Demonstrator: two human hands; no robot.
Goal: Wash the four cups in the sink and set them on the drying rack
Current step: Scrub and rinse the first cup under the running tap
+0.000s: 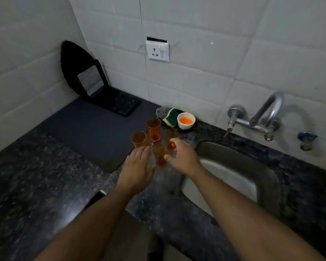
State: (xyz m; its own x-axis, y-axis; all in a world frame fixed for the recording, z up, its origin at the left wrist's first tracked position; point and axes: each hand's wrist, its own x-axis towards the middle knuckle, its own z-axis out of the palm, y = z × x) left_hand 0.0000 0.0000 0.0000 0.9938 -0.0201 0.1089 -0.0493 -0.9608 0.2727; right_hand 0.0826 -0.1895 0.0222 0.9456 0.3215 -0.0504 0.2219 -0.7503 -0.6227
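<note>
Cups (154,129) stand clustered on the counter (45,176) left of the sink (233,172). The right hand (183,157) seems to pinch the blurred nearest cup (160,155); the left hand (137,166) lies beside it, fingers straight.

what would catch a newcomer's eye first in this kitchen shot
Four orange cups cluster on the dark counter just left of the steel sink, with the left hand and right hand reaching in around them. Behind them sits a white bowl of orange liquid beside a sponge.
</note>
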